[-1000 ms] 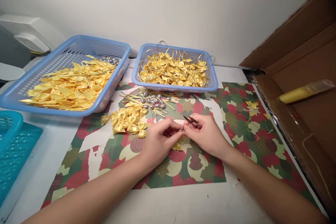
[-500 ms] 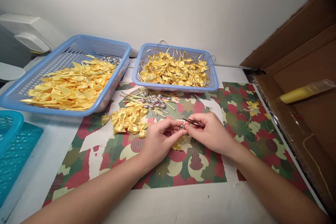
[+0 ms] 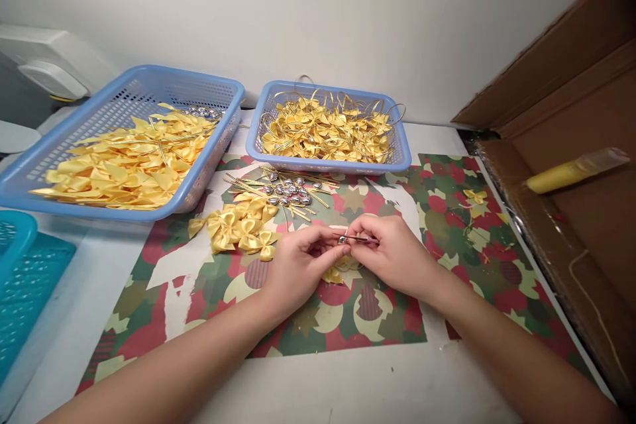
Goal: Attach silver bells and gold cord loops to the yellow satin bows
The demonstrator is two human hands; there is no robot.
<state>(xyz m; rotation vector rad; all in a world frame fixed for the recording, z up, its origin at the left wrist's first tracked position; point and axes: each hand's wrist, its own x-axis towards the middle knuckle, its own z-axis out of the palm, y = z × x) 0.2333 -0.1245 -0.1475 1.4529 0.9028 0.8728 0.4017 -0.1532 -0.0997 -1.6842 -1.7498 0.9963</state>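
In the middle of the patterned sheet my two hands meet. A small silver bell (image 3: 342, 240) is pinched between the thumb and fingers of my left hand (image 3: 311, 262). My right hand (image 3: 392, 248) is closed around thin dark tweezers (image 3: 362, 238), whose tips reach the bell. Under the fingers lies a yellow ribbon bow (image 3: 332, 275) with a loop of gold cord, partly hidden. To the left of my left hand is a pile of yellow bows (image 3: 241, 225). Just behind that pile, loose silver bells (image 3: 288, 193) lie among gold cords (image 3: 246, 184).
A large blue basket (image 3: 213, 179) of yellow bows stands at left; a smaller blue basket (image 3: 328, 165) holds bows with gold loops. A teal basket (image 3: 40, 298) sits at the left edge. Cardboard (image 3: 571, 99) with a yellow tube (image 3: 571, 172) borders the right side.
The tweezer tips have come together and moved left onto the bell. My right hand has turned slightly. The whole view has shifted a little.
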